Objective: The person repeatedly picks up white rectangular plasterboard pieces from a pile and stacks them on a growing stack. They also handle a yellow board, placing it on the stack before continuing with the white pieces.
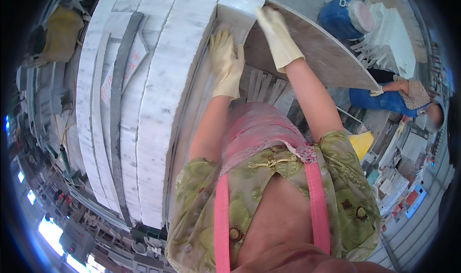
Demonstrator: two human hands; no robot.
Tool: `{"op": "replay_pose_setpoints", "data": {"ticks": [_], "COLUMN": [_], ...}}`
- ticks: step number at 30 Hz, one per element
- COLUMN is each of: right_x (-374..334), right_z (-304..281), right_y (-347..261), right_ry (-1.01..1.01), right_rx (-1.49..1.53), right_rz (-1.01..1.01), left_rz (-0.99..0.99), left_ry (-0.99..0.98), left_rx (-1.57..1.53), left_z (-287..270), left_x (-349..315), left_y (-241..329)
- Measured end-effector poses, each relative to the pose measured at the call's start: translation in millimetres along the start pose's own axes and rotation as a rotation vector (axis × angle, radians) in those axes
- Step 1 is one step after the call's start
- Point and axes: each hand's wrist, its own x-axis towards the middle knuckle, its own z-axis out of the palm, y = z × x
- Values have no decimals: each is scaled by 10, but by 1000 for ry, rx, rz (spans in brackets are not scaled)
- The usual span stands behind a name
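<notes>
My left hand [224,57], in a cream rubber glove, lies flat with its fingers stretched against the pale inner side of a stack of white-grey stone slabs [158,105]. Close by on the right, my right hand [272,25], gloved the same way, grips the near top edge of a large thin brownish slab [317,45]. This slab stands tilted on edge, running off to the far right. At its other end a co-worker's gloved hand [377,91] holds it. My right fingertips are partly hidden at the edge.
A dark grey strip [121,81] and loose pale strips lie on the stack. Narrow stone offcuts [261,85] sit below my arms. Beyond the slab are a blue drum [336,21] and a pile of white slabs [391,37]. The co-worker [408,95] stands at the right.
</notes>
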Motion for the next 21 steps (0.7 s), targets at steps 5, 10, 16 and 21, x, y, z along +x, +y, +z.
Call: {"op": "replay_pose_setpoints", "data": {"ticks": [5, 10, 16, 21], "right_x": [276, 581, 507, 383], "right_z": [55, 351, 391, 33], "right_y": [140, 493, 540, 166], "right_ry": [101, 380, 299, 356], "right_rx": [213, -251, -122, -1], "right_rz": [-34, -254, -109, -97], "left_rz": [3, -6, -33, -23], "left_ry": [40, 43, -10, -1], "left_rx": [-34, -60, -88, -67], "left_z": [-19, -39, -88, -84], "left_x": [-30, 1, 39, 32], "left_y": [7, 35, 58, 62]}}
